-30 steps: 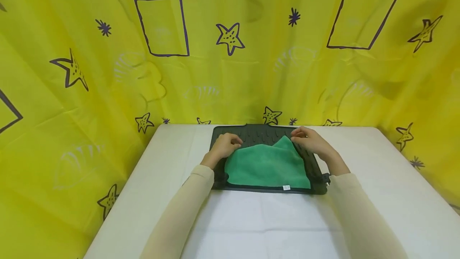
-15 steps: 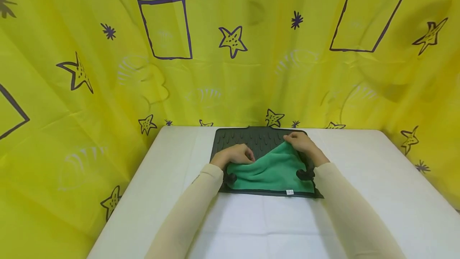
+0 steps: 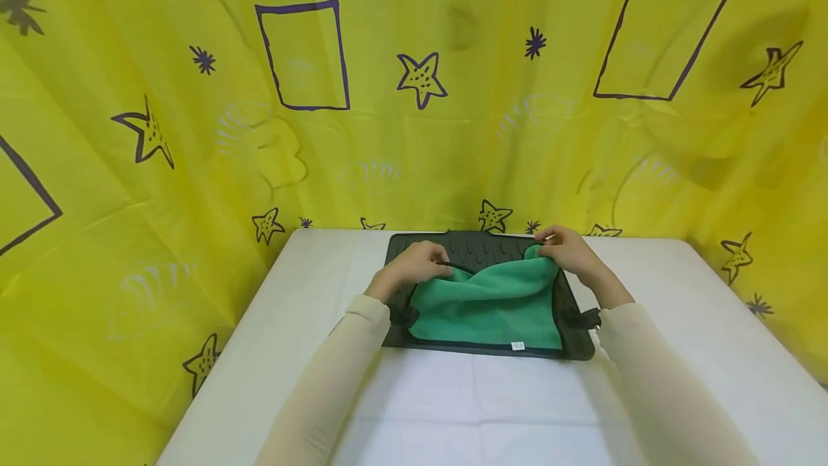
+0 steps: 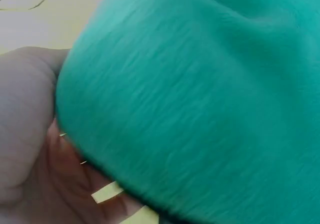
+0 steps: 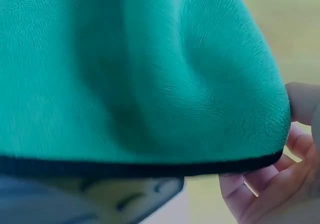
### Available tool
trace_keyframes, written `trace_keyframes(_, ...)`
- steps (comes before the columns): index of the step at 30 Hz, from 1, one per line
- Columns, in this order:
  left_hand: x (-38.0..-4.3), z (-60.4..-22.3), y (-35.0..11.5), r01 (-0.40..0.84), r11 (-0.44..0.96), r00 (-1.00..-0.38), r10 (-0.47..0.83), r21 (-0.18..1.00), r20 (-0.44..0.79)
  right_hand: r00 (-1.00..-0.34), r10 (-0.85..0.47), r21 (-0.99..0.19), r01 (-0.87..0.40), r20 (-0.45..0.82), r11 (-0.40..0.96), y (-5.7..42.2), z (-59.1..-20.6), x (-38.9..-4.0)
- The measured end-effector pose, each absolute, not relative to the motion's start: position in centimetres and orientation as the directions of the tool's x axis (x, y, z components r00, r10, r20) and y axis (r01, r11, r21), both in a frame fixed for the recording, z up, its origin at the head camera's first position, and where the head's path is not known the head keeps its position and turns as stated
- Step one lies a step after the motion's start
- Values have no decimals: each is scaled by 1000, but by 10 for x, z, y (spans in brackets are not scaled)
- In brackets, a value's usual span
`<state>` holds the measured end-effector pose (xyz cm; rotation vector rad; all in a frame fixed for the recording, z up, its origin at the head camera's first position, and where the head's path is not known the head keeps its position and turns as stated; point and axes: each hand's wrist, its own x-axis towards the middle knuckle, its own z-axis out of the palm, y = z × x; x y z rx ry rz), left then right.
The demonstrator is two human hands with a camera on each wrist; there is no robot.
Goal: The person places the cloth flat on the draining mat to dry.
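Observation:
A green cloth (image 3: 491,318) with a dark edging and a small white tag lies with its near part over a dark ridged mat (image 3: 481,250). Its far edge is raised and sags in folds between the two hands. My left hand (image 3: 414,266) pinches the far left corner. In the left wrist view, the cloth (image 4: 185,104) covers part of the fingers of that hand (image 4: 22,119). At the far right corner, my right hand (image 3: 572,254) pinches the cloth. The right wrist view shows the hand (image 5: 295,184) with fingers under the edging and thumb on top.
The mat rests on a white-covered table (image 3: 479,408). A yellow curtain (image 3: 466,149) with dark star drawings hangs behind the table and along its sides. Black straps (image 3: 585,318) sit at both wrists.
Over the last half second both hands have moved apart, the left one to the left and slightly up, the right one to the right. The cloth's far edge has widened, with a sagging fold.

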<state>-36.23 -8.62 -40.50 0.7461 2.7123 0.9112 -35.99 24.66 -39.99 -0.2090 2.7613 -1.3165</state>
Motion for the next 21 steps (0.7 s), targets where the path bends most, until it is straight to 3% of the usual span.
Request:
trace_keyframes(11, -361, -401, -109, 288, 591, -956, 217, 753, 195, -994, -95, -861, -102, 62, 499, 269, -395, -352)
trace_keyframes(21, -368, -443, -110, 199, 732, -980, 146, 652, 135, -987, -97, -829, 56, -131, 556, 257, -428, -355)
